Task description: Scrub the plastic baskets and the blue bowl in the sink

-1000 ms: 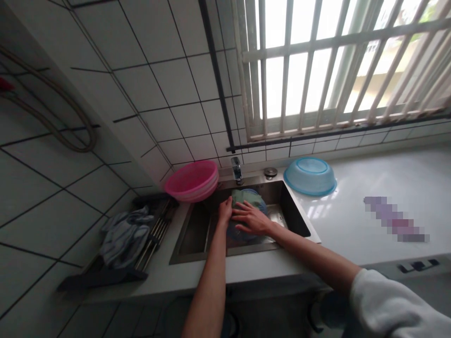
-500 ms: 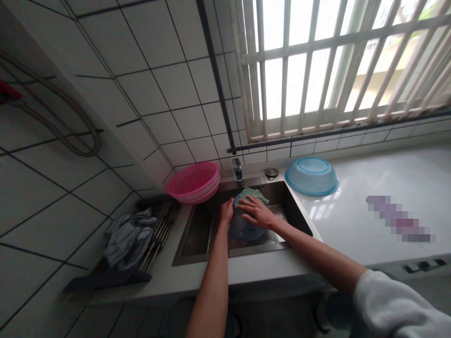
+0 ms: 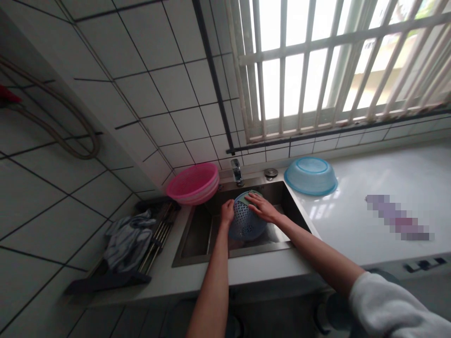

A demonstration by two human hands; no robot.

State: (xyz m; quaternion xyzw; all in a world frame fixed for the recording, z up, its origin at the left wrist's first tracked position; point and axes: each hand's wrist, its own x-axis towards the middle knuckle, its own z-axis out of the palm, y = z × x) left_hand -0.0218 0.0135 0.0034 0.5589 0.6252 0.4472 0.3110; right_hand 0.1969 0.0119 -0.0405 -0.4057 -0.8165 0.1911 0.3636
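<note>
Our L hand (image 3: pixel 227 212) is clamped on blue colander (image 3: pixel 245 224); R hand (image 3: pixel 264 208), fingers apart, presses green cloth (image 3: pixel 244 199) there. We're prob. mid-wipe; amt left unclear.

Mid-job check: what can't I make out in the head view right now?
All in the head view:
- Green cloth: full outline, partly covered by the right hand.
- Blue colander: the left hand's exact grip on its edge, hidden by the hand itself.
- Item on the counter: what it is, blurred into blocks.
- Red object: full shape, cut off by the left edge.
</note>
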